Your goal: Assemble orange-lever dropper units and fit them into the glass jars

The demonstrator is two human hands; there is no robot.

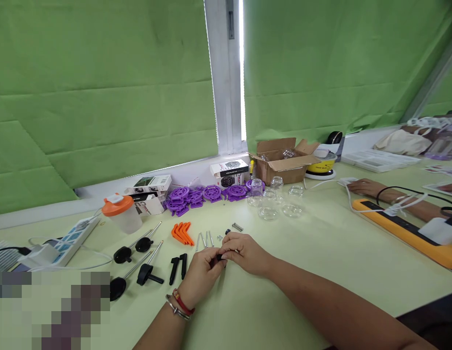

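My left hand (pixel 203 274) and my right hand (pixel 247 253) meet over the table, fingers closed around a small black part (pixel 219 257), mostly hidden by the fingertips. Just beyond them lie a spring (pixel 237 227), a small dark piece (pixel 227 232), tiny metal bits (pixel 220 238) and several metal pins (pixel 204 240). Beside my left hand are two black handles (pixel 178 268) and a black cap with a side arm (pixel 149 275). Several orange angled pieces (pixel 182 234) sit farther back. To the left, black round-headed pieces (pixel 122 254) have metal rods attached.
Purple wheel-shaped parts (pixel 212 193) line the back near small boxes (pixel 153 183). Glass jars (pixel 268 212) and an open cardboard box (pixel 284 167) stand right of them. An orange-lidded cup (pixel 124 216) and a power strip (pixel 70 243) are left. Another person's hand (pixel 368 187) rests near an orange power strip (pixel 404 233).
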